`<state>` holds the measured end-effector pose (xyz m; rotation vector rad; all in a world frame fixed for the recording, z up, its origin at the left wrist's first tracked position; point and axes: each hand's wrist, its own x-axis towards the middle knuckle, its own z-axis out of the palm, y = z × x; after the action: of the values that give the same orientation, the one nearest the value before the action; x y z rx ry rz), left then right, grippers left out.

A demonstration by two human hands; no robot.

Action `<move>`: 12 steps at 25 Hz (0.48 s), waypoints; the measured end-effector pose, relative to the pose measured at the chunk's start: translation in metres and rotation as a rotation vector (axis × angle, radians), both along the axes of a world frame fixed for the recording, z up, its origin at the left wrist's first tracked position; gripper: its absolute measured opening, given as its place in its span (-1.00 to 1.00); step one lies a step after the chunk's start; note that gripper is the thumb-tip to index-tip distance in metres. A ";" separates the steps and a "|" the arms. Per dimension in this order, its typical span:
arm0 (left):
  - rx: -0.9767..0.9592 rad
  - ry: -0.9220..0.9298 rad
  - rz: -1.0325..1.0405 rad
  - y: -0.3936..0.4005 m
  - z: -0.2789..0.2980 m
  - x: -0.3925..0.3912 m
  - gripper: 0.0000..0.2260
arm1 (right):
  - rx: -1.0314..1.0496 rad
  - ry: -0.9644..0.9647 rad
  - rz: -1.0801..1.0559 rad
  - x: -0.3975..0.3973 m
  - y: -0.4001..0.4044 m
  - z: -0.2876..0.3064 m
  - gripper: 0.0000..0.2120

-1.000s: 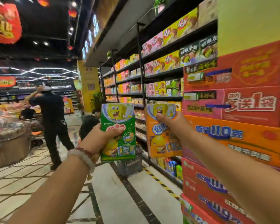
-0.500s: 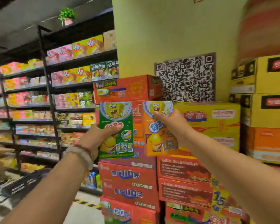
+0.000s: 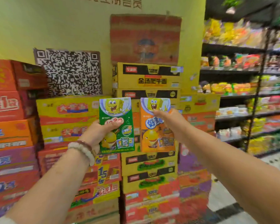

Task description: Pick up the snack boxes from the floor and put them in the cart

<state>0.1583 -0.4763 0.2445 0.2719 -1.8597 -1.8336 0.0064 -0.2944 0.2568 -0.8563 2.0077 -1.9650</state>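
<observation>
Left hand (image 3: 96, 134) grips green box (image 3: 116, 125), right hand (image 3: 171, 122) grips orange box (image 3: 157, 126); both upright before carton stack (image 3: 145, 168); cart unseen.

Stacked against a yellow-green painted wall (image 3: 23, 26): printed cardboard cartons in red and orange (image 3: 8, 107) at the left, yellow ones with black bands (image 3: 146, 76) in the middle, purple ones (image 3: 192, 165) lower right. Stuck on the wall above the stacks, a black-and-white square QR code poster (image 3: 68, 71). Along the right edge, black metal shelving (image 3: 233, 49) packed with bright snack bags. Bottom right, a patch of pale tiled floor (image 3: 223, 198).
</observation>
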 end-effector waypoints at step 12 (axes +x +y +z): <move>-0.005 -0.035 -0.473 0.156 -0.002 -0.220 -0.60 | -0.091 0.001 -0.414 -0.110 0.223 -0.007 -0.74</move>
<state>-0.0621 -0.3205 0.2424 -0.1564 -2.0815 -2.1343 -0.1034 -0.0710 0.2493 -0.4827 2.2546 -2.2800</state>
